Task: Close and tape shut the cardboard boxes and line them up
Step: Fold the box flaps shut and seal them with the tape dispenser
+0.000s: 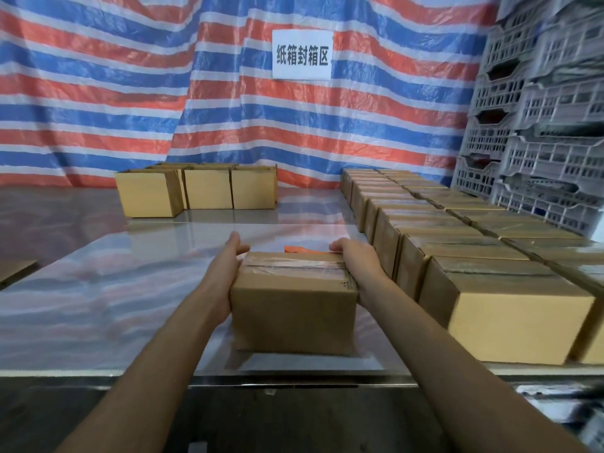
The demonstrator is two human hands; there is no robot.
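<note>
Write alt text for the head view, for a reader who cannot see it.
A person's left hand and right hand hold a taped-shut cardboard box by its sides at the near edge of a shiny metal table. To its right stand two long rows of sealed boxes; a few more boxes sit at the far side before a striped tarp.

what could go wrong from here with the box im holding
The taped box is held only by its sides between the left hand and right hand, so it may slip. Moved right, it could knock the nearest lined-up box askew. The orange object behind it could get bumped.
</note>
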